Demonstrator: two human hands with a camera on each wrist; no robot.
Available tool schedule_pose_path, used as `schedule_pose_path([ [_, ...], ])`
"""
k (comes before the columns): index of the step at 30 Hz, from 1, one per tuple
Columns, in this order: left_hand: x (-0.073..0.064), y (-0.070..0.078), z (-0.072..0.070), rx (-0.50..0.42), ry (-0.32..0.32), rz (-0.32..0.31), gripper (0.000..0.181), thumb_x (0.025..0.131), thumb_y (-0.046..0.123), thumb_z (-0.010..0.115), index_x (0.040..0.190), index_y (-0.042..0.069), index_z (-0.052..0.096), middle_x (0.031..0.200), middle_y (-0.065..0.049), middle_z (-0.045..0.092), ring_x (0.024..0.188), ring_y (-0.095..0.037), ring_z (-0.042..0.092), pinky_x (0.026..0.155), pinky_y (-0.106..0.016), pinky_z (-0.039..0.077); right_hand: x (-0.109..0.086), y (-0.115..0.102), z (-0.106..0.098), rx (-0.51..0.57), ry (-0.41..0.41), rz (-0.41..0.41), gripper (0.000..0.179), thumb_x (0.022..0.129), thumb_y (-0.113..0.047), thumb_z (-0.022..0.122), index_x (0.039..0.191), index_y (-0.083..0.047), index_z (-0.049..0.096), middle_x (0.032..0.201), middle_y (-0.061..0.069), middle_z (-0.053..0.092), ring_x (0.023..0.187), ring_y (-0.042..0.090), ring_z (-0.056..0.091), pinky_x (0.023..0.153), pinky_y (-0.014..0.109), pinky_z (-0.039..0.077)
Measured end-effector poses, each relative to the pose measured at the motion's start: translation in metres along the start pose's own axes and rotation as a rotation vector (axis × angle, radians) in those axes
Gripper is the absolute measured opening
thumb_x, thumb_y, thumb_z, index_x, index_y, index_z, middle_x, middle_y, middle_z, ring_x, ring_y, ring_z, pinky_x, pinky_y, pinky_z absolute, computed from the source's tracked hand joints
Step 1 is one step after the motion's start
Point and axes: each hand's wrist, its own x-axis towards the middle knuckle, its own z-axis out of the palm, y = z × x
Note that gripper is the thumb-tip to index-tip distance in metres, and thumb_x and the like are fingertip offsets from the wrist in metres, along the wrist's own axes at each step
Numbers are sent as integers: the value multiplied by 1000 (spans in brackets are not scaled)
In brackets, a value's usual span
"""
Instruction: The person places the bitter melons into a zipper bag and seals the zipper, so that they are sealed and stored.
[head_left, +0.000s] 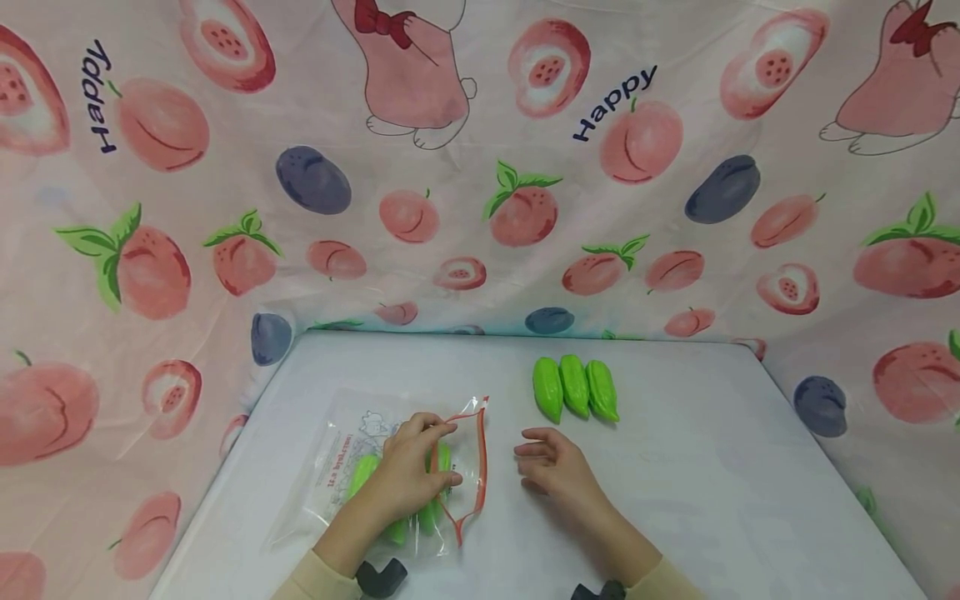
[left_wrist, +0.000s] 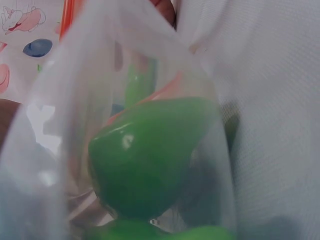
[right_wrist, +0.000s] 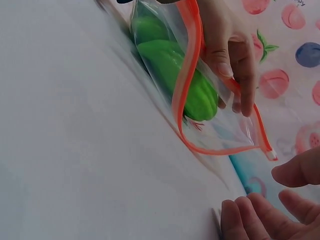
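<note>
A clear plastic zip bag (head_left: 322, 442) with an orange zip strip (head_left: 482, 467) lies on the left part of the table. Several glossy green ridged toy vegetables (right_wrist: 172, 67) are inside it, partly hidden under my left hand (head_left: 412, 471). That hand holds the bag's upper side near the mouth, thumb and fingers at the orange edge, and the mouth gapes toward the right. To the right of the mouth, my right hand (head_left: 558, 467) is held with loosely bent fingers and nothing in them. Beyond it, three more green toy vegetables (head_left: 575, 387) lie side by side.
The table (head_left: 720, 467) has a white cover. A pink fruit-print cloth (head_left: 442, 192) hangs behind it and along both sides. Dark wrist mounts (head_left: 382, 577) show at the sleeve ends near the bottom edge.
</note>
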Motion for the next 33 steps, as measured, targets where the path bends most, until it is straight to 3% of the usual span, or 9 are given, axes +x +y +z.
schedule_pose_path([
  [10,2,-1,2,5,-2,1,73,80,29,96,146,18,67,140,6,57,129,-19,55,114,-57,40,1,3,-25,-9,65,-41,55,94,3,73,146,-2,57,130,22,73,110,30,75,85,39,66],
  [28,1,-4,4,12,-2,-11,74,80,29,97,147,20,67,140,8,56,129,-19,54,115,-58,39,6,-6,-70,-85,137,-50,60,97,-1,72,153,-3,50,142,26,67,113,31,75,83,34,66],
  [33,1,-3,4,11,-1,-11,74,80,29,96,147,21,67,140,7,56,129,-19,54,116,-59,39,10,-8,-82,-113,153,-59,62,98,-2,72,155,-2,46,144,28,65,110,26,75,82,33,66],
])
